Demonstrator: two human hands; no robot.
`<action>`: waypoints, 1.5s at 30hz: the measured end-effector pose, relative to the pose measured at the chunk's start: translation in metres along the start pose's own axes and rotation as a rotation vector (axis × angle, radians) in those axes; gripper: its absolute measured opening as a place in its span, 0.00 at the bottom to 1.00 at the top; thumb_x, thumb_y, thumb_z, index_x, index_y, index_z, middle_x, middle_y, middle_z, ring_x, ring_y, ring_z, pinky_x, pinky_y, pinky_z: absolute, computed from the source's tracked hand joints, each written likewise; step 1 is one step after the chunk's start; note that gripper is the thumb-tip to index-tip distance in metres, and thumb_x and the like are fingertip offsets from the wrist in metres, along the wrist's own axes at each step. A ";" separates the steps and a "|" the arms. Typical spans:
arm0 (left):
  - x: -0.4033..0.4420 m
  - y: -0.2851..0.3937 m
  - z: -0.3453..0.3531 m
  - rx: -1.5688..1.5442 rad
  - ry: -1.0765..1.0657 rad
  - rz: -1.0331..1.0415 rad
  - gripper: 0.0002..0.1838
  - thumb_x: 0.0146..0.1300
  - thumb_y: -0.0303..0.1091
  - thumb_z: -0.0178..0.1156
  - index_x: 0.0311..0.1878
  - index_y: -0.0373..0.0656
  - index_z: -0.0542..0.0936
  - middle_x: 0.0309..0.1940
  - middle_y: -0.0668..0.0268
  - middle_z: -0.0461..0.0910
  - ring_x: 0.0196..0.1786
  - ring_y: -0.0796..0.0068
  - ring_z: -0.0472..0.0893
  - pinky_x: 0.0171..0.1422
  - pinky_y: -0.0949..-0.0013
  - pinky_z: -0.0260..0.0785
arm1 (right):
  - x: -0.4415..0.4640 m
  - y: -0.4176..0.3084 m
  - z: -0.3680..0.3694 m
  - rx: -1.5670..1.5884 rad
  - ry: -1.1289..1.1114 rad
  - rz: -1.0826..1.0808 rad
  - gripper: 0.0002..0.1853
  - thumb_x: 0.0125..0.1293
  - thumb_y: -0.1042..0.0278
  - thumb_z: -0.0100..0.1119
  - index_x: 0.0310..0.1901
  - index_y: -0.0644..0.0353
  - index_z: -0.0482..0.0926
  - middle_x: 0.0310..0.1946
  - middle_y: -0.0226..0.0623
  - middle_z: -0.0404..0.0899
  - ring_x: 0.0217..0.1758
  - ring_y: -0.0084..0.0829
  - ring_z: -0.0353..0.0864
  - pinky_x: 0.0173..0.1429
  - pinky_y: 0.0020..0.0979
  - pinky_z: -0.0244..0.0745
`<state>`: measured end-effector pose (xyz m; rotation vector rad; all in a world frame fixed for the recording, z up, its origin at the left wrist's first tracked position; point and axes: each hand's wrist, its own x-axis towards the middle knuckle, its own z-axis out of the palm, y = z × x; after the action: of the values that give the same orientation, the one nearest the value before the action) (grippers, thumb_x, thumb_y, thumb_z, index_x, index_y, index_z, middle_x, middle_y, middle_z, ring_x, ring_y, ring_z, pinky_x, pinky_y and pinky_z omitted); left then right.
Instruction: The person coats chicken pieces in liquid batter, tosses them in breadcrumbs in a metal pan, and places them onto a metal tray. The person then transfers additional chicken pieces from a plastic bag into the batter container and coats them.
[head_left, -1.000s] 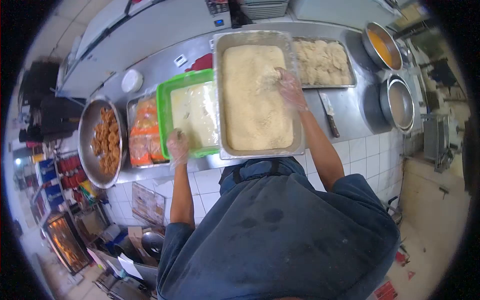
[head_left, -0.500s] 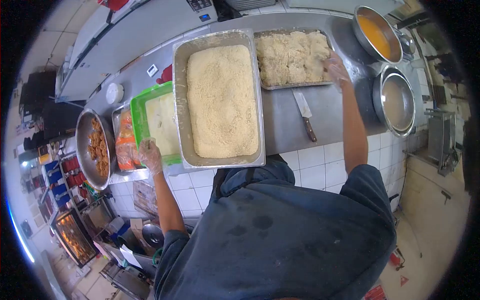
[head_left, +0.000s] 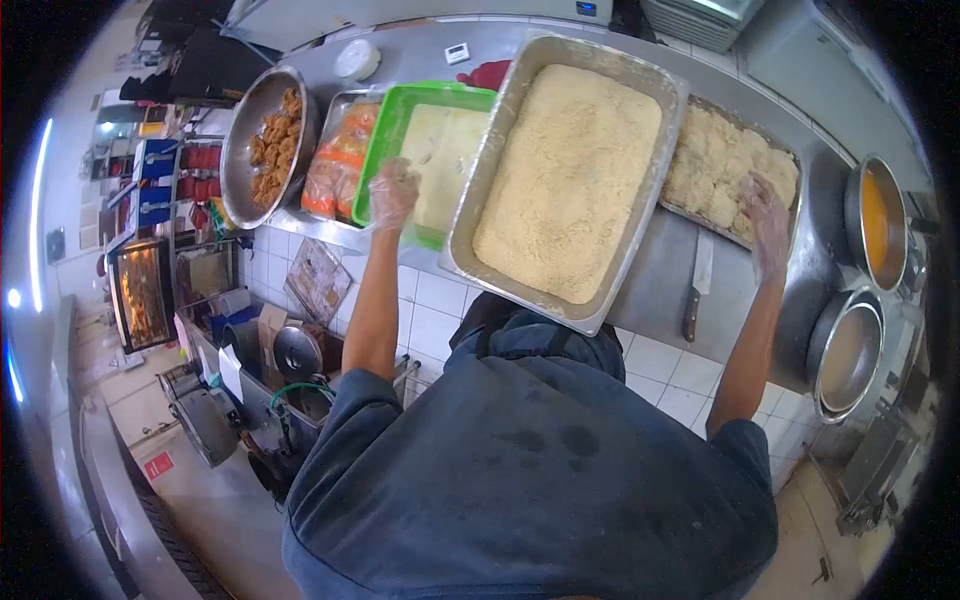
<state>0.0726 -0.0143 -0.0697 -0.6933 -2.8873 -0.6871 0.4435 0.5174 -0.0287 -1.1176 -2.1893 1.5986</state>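
Note:
My left hand (head_left: 394, 192), in a clear plastic glove, is at the left wall of the green tub (head_left: 374, 160). Its fingers are loosely bent, and I make out nothing in them. Pale creamy liquid (head_left: 440, 150) lies in that tub. My right hand (head_left: 766, 215), also gloved, is over the near right part of a metal tray (head_left: 690, 217) filled with crumb-coated pieces (head_left: 725, 165). Its fingers are apart and reach down toward the pieces; whether they touch cannot be made out. Between my hands, in front of my body, stands a deep steel pan (head_left: 473, 225) of pale breading (head_left: 580, 170).
A knife (head_left: 699, 285) lies near the counter's front edge. At right are a bowl of orange liquid (head_left: 882, 225) and a bowl of cloudy liquid (head_left: 845, 355). At left are orange-printed bags (head_left: 340, 165) and a steel bowl (head_left: 242, 165) of browned fried pieces. A small timer (head_left: 457, 54) sits behind.
The whole view has turned and shifted. My right hand has come from the tray's right edge to over the coated pieces. My left hand remains by the green tub's left side.

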 end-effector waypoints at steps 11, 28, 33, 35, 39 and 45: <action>0.056 -0.110 0.113 0.253 -0.330 0.243 0.12 0.61 0.36 0.60 0.47 0.43 0.80 0.42 0.49 0.82 0.45 0.49 0.83 0.53 0.50 0.76 | -0.106 -0.067 0.165 0.306 0.151 0.028 0.31 0.71 0.55 0.65 0.68 0.65 0.71 0.56 0.42 0.81 0.55 0.28 0.82 0.59 0.30 0.77; 0.044 -0.067 0.101 -0.062 -0.396 0.740 0.10 0.62 0.30 0.55 0.45 0.42 0.81 0.38 0.51 0.83 0.46 0.51 0.83 0.53 0.52 0.76 | -0.191 -0.145 0.309 0.341 0.350 0.143 0.31 0.69 0.57 0.67 0.67 0.64 0.72 0.55 0.40 0.81 0.54 0.28 0.81 0.59 0.30 0.76; 0.052 -0.061 0.121 0.155 -0.543 0.858 0.14 0.64 0.29 0.53 0.51 0.43 0.81 0.39 0.52 0.84 0.46 0.54 0.84 0.51 0.52 0.76 | -0.195 -0.151 0.315 0.393 0.345 0.170 0.26 0.68 0.69 0.65 0.67 0.63 0.73 0.57 0.43 0.81 0.58 0.33 0.80 0.65 0.32 0.74; 0.041 -0.066 0.121 0.141 -0.500 0.822 0.12 0.62 0.29 0.54 0.46 0.43 0.82 0.36 0.53 0.84 0.44 0.55 0.84 0.49 0.54 0.76 | -0.198 -0.151 0.314 0.426 0.329 0.187 0.26 0.68 0.68 0.65 0.67 0.62 0.73 0.57 0.43 0.80 0.58 0.33 0.81 0.65 0.32 0.74; 0.028 -0.076 0.123 0.249 -0.435 0.909 0.09 0.60 0.31 0.56 0.41 0.42 0.82 0.33 0.55 0.84 0.39 0.56 0.84 0.46 0.53 0.76 | -0.197 -0.130 0.304 0.421 0.261 0.152 0.30 0.69 0.54 0.68 0.67 0.61 0.73 0.53 0.38 0.82 0.55 0.28 0.80 0.59 0.28 0.75; 0.029 -0.092 0.101 0.025 -0.411 0.733 0.11 0.53 0.33 0.64 0.42 0.46 0.82 0.31 0.53 0.83 0.36 0.50 0.83 0.44 0.50 0.76 | -0.196 -0.117 0.279 0.448 0.183 0.106 0.31 0.68 0.55 0.69 0.68 0.59 0.72 0.55 0.39 0.81 0.56 0.28 0.80 0.60 0.28 0.75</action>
<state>0.0065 -0.0298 -0.1920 -1.9274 -2.6038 -0.4328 0.3686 0.1679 0.0157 -1.1928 -1.5736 1.8259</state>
